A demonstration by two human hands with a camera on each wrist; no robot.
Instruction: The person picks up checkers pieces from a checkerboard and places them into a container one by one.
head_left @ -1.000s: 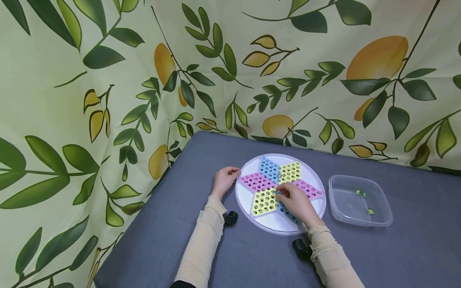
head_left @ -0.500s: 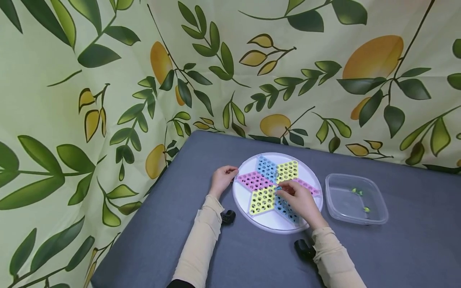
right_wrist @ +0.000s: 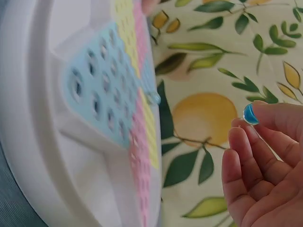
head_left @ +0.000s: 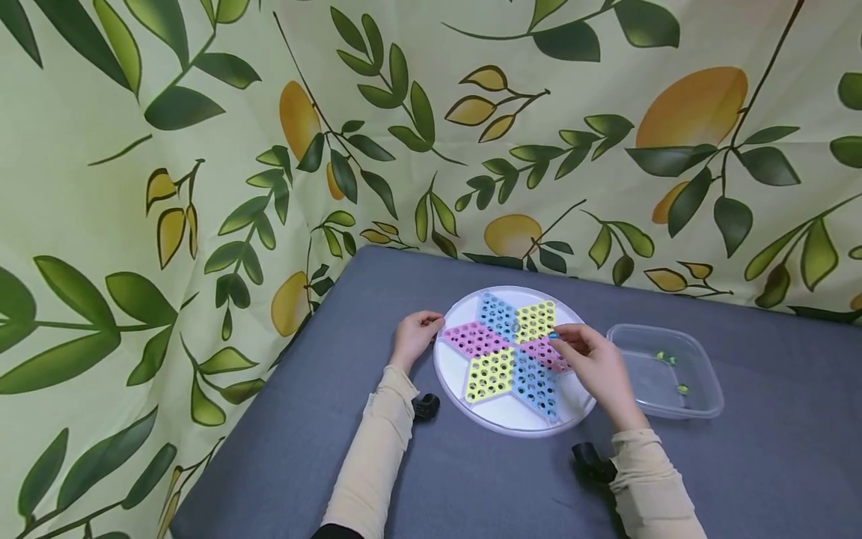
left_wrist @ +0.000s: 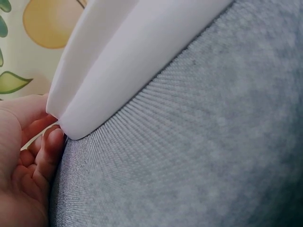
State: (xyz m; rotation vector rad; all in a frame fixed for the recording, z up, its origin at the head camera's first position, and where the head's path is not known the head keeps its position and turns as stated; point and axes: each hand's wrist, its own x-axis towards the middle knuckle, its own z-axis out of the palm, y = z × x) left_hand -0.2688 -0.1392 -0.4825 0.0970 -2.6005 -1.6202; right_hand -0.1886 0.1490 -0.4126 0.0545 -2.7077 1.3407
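Observation:
A round white Chinese checkers board (head_left: 515, 423) lies on the table, its star of yellow, pink and blue sections full of holes. My left hand (head_left: 413, 337) holds the board's left edge; in the left wrist view its fingers (left_wrist: 53, 142) are at the raised white rim (left_wrist: 109, 71). Between thumb and fingertip my right hand (head_left: 598, 367) pinches a blue glass marble (right_wrist: 249, 114), held above the right side of the board. A clear marble (head_left: 516, 327) sits near the star's centre, also showing in the right wrist view.
To the right of the board stands a clear plastic container (head_left: 636, 382) with a few green marbles (head_left: 683, 389) inside. Behind the grey table (head_left: 485, 486) hangs a leaf-and-fruit patterned cloth (head_left: 377, 150). Black wrist devices (head_left: 426, 407) are strapped by both sleeves.
My right hand has moved right, from near the star's centre to the board's right side, carrying the blue marble. The left hand stays at the rim.

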